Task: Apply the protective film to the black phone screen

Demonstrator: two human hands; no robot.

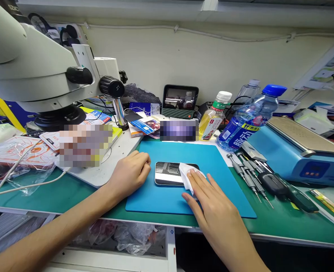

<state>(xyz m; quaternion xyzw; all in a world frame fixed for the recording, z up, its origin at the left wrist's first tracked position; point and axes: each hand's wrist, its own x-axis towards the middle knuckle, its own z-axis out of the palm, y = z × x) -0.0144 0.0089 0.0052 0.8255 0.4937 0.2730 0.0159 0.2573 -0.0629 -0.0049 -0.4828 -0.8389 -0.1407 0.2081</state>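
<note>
A smartphone (167, 178) with a dark, glossy, reflective face lies flat on a blue mat (155, 204). My right hand (209, 200) holds a white tissue (186, 174) pressed against the phone's right part, its fingers stretched over the tissue and its thumb apart. The tissue and fingers hide that end of the phone. Just left of the phone, my left hand (133, 168) rests curled into a fist at the mat's edge, with nothing showing in it. A small gap separates it from the phone.
A microscope (42, 75) stands at the left. Behind the mat are a drink bottle (213, 117) and a blue-capped bottle (247, 117). Several screwdrivers (248, 177) lie to the right, beside a blue heating plate (305, 151). An open drawer (171, 245) sits below the bench edge.
</note>
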